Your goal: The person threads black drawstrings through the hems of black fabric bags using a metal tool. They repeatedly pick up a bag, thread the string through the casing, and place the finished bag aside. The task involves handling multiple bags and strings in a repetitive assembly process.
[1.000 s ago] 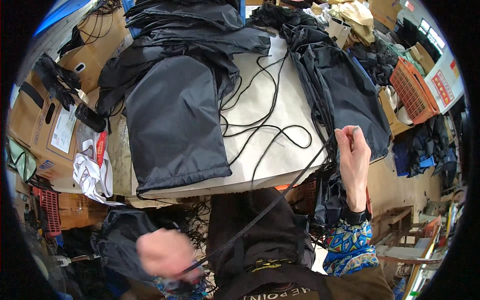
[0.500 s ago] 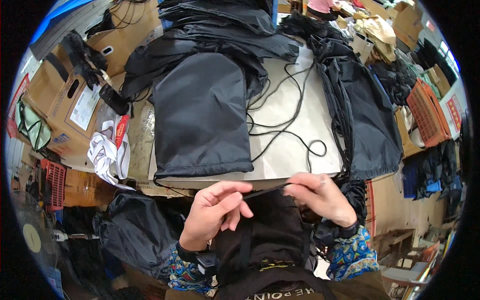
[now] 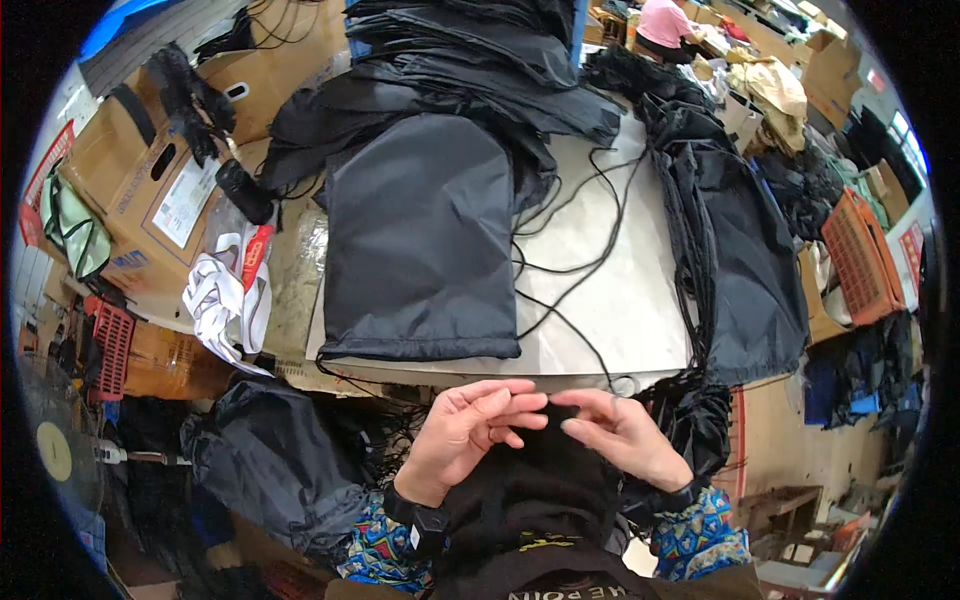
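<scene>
Over my dark apron, just off the table's front edge, my left hand [image 3: 470,435] and my right hand [image 3: 622,432] nearly meet at the fingertips. Both are curled in a pinch on a thin black cord, whose held part barely shows against the apron. A black drawstring bag [image 3: 420,240] lies flat on the pale board [image 3: 655,300], its hemmed mouth toward me. Loose black cord [image 3: 600,250] loops over the board to the bag's right, running down toward the front edge near my right hand.
Black bags are piled [image 3: 470,55] behind the board, and more bags [image 3: 750,260] drape over its right side. At left stand a cardboard box [image 3: 150,200] and white straps [image 3: 230,300]. An orange crate [image 3: 865,260] stands far right; a person in pink [image 3: 662,22] is at the back.
My hands have come together; the cord stretched between them is now mostly lost to sight. The loose loop on the board has been drawn toward the front edge. The view has shifted slightly.
</scene>
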Tool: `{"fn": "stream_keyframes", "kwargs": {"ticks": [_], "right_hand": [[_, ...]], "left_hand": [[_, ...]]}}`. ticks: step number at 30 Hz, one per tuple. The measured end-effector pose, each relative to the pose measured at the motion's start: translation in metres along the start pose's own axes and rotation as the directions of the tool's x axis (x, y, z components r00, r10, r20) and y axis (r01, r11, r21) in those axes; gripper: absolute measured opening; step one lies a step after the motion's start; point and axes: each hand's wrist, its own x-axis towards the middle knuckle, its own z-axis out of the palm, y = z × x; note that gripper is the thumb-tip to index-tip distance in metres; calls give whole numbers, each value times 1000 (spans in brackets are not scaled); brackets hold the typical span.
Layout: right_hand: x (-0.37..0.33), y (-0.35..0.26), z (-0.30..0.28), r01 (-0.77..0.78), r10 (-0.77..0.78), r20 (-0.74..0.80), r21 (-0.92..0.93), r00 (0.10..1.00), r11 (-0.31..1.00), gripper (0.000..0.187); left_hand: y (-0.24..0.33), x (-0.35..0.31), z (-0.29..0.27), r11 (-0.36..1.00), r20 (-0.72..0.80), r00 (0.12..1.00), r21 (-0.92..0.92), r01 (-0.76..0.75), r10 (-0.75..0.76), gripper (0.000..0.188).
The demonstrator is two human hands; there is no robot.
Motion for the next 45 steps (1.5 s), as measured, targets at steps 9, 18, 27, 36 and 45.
{"fn": "stream_keyframes", "kwargs": {"ticks": [9,18,27,36,45], "right_hand": [[20,-5,12,59,-59,27,10,998,998,19],[10,-10,14,250,-191,-167,495,967,832,19],[-3,-19,8,122,-130,-20,-227,991,966,28],[-5,-12,3,4,11,109,-135,994,991,25],[-4,-6,-1,-21,58,197,-187,979,982,27]], "left_hand": [[-9,4,1,996,65,994,5,-92,92,25],[-25,5,8,959,-79,956,20,-281,282,17],[-23,-8,16,816,-148,912,516,-259,382,16],[-21,-7,12,495,59,873,804,-329,484,12],[-21,-7,9,367,156,855,854,-368,494,14]]}}
